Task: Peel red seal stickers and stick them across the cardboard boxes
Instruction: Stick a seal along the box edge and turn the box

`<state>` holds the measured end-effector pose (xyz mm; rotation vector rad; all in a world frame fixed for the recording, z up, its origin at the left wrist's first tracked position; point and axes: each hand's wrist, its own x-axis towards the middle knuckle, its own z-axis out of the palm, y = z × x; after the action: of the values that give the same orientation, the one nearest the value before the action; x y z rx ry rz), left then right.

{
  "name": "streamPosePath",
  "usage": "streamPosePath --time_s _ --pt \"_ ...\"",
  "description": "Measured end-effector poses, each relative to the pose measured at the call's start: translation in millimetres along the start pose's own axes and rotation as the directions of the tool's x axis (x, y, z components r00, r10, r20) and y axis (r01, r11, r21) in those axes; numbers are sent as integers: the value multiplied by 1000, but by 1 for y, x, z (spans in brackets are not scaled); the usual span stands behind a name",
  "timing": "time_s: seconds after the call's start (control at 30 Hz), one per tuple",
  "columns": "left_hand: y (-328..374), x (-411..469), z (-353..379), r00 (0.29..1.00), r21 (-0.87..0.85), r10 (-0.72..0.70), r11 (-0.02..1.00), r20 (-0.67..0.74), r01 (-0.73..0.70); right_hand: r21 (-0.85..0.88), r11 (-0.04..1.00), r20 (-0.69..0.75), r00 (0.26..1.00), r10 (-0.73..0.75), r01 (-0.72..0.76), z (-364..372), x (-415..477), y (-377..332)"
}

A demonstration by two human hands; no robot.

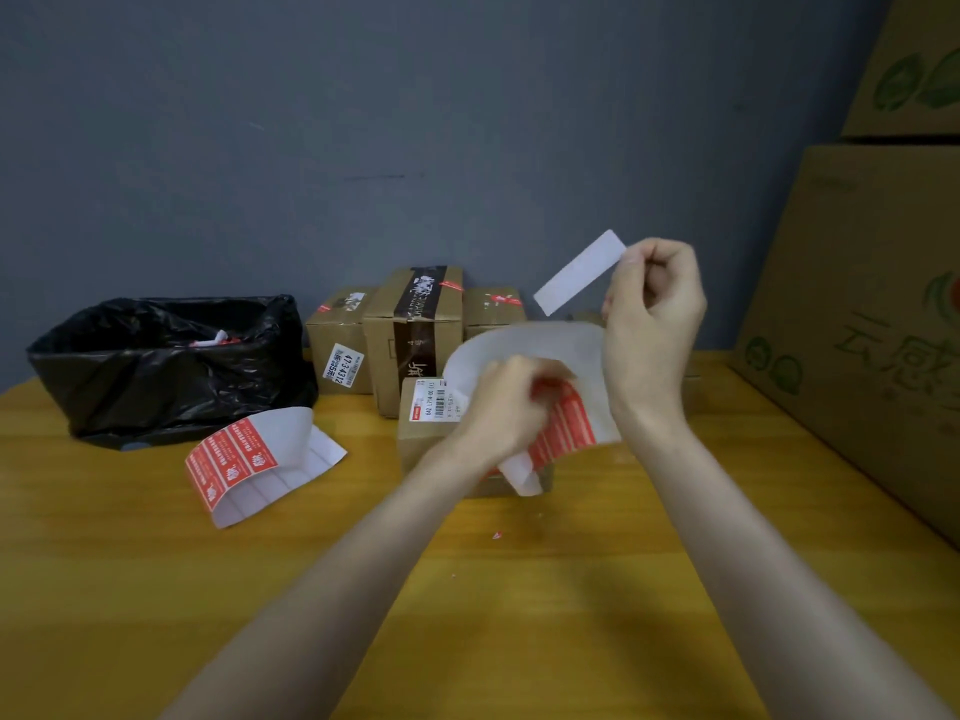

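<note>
Yellow wood counter (156,589) against a grey-blue wall (363,122) — above the nearest cardboard box (426,444), right hand (654,309) pinches a peeled sticker (579,272), long axis slanting up-right; left hand (511,407) grips the sticker sheet (569,423).

A packing room is suggested: small brown labelled cardboard boxes (340,350) are grouped at 12 o'clock on a yellow wooden table (156,589), and large printed brown cartons (862,283) are stacked at 3 o'clock.

Dim, flat, even light; soft shadows on table (130,589). Above table centre, left hand (506,402) smears w/ motion blur. Wide-angle bends big cartons (857,330) at table's right edge; pic soft overall.
</note>
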<state>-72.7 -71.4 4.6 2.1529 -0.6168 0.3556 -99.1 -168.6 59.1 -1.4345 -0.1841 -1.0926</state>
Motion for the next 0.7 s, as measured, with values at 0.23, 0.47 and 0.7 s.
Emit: streamPosePath --time_s 0.23,0.47,0.7 --pt "20 -11 18 941 -163 162 980 298 -118 42 998 88 995 43 -47 2 -5 10" --pt "12 -3 -20 970 -462 -11 878 242 126 72 994 104 992 76 -84 0 -8 21" --pt "-2 -1 -68 954 -794 -300 573 27 202 -57 998 262 965 3 12 17 -24 38"
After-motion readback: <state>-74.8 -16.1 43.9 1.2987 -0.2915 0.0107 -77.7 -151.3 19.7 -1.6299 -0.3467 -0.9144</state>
